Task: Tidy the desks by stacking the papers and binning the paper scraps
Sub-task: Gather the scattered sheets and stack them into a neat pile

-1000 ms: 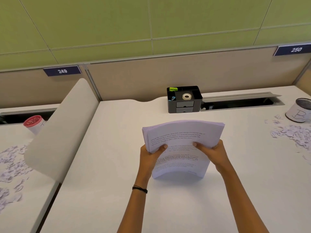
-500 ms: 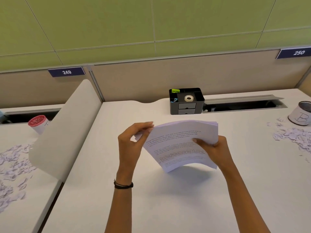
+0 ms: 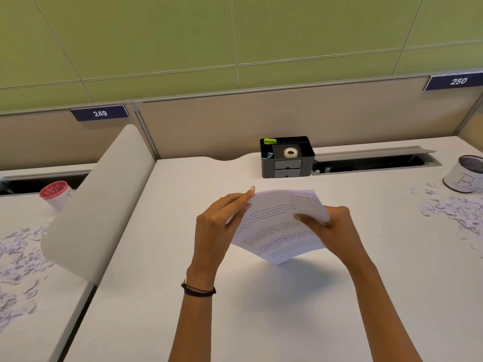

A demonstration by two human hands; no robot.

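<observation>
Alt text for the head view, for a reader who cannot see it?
The right hand grips a stack of printed papers over a white desk, the left hand touching its left edge. Paper scraps lie far right by a can.

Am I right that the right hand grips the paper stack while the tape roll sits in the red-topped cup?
Not quite: the head view shows the tape roll in the black organizer; the right hand does grip the paper stack.
</observation>
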